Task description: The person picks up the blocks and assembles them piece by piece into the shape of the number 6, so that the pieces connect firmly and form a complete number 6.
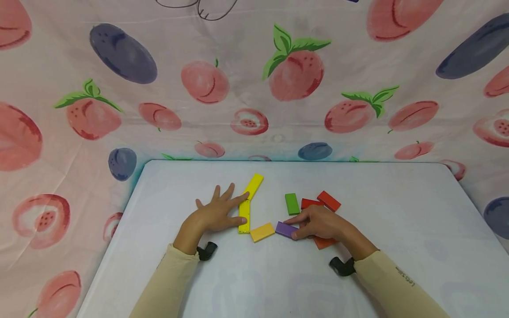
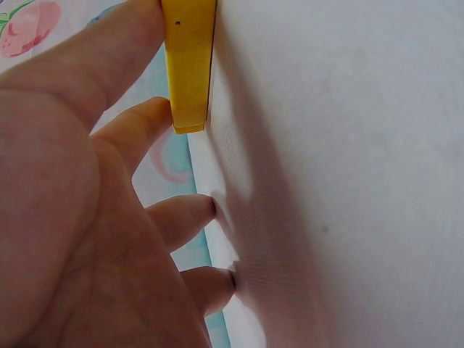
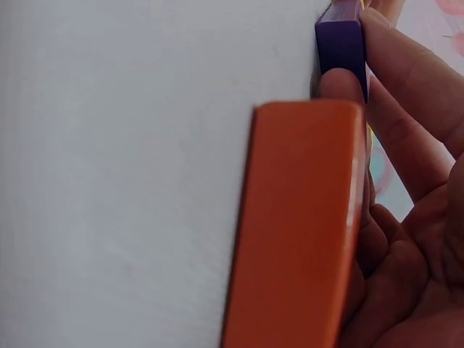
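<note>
Two bright yellow blocks, an upper one and a lower one, lie end to end at a slight angle on the white table. My left hand has its fingers spread; thumb and index finger touch these blocks. The left wrist view shows a yellow block against the fingertips. A purple block is pinched between thumb and index finger of my right hand. Between the lower yellow block and the purple one lies an amber block. Partly under the right hand is an orange block, large in the right wrist view.
A green block lies above the purple one. Two red blocks, one slanted and one partly hidden, lie just beyond the right hand. The white table ends at a fruit-printed cloth.
</note>
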Available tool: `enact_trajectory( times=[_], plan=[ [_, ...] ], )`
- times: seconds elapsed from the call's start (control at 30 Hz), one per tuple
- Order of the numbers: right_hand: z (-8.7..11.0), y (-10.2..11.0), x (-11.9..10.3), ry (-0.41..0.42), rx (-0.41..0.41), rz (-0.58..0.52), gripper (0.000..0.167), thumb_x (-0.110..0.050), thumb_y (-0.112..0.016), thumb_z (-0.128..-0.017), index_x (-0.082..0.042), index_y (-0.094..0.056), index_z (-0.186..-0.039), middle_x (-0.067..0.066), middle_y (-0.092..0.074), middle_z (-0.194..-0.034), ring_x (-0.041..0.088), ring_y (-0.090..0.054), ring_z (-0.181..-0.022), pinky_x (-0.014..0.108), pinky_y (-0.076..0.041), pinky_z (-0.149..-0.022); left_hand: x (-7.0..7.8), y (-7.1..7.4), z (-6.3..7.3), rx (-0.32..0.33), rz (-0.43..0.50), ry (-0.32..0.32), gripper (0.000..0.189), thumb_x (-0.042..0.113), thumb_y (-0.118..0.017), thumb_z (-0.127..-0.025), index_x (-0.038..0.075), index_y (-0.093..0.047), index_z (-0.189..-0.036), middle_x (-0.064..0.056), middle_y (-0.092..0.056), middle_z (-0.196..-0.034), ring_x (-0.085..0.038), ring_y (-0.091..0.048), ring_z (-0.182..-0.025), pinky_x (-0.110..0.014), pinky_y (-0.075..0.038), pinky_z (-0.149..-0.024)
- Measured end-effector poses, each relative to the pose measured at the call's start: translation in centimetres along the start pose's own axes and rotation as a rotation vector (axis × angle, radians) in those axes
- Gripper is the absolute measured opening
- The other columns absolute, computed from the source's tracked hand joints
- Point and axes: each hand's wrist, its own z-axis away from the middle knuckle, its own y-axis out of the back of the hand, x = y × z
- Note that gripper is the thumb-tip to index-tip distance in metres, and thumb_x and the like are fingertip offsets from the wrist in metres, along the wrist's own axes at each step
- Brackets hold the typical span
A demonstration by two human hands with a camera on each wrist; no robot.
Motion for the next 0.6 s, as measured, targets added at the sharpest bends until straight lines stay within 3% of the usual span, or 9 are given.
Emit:
enact_trajectory(
  times=[0.27,0.5,0.6],
  plan=[
    [-0.12,0.09,0.07,-0.020,-0.014,-0.004,0.038,-0.036,-0.087,-0.080,-0.038,-0.078,-0.117,-0.001,-0.063,-0.083,0.016,-0.055,-0.084,0.029,-0.042,-0.065,0.05,0.12,0.00,-0.001,0.000,0.000,0.077,0.061,-0.067,-0.090,0.049,-0.031,-0.157,-0.004,-0.003,-0.174,-0.046,0.009,-0.158,-0.090,0.004,-0.103],
    [-0.19,0.14,0.25,-0.017,-0.026,-0.021,0.037,-0.035,-0.086,-0.081,-0.038,-0.078,-0.117,0.003,-0.061,-0.078,0.018,-0.056,-0.080,0.029,-0.039,-0.062,-0.09,0.15,-0.06,-0.009,0.000,0.003,0.078,0.061,-0.067,-0.090,0.049,-0.029,-0.157,-0.003,-0.002,-0.174,-0.045,0.010,-0.158,-0.090,0.004,-0.103],
    [-0.23,0.13,0.31,-0.023,-0.029,-0.018,0.037,-0.036,-0.086,-0.081,-0.038,-0.078,-0.117,0.000,-0.064,-0.084,0.016,-0.057,-0.086,0.029,-0.042,-0.065,-0.13,0.14,-0.11,-0.007,-0.002,0.000,0.078,0.062,-0.067,-0.090,0.049,-0.030,-0.158,-0.004,-0.003,-0.174,-0.046,0.009,-0.158,-0.090,0.004,-0.103]
  ],
)
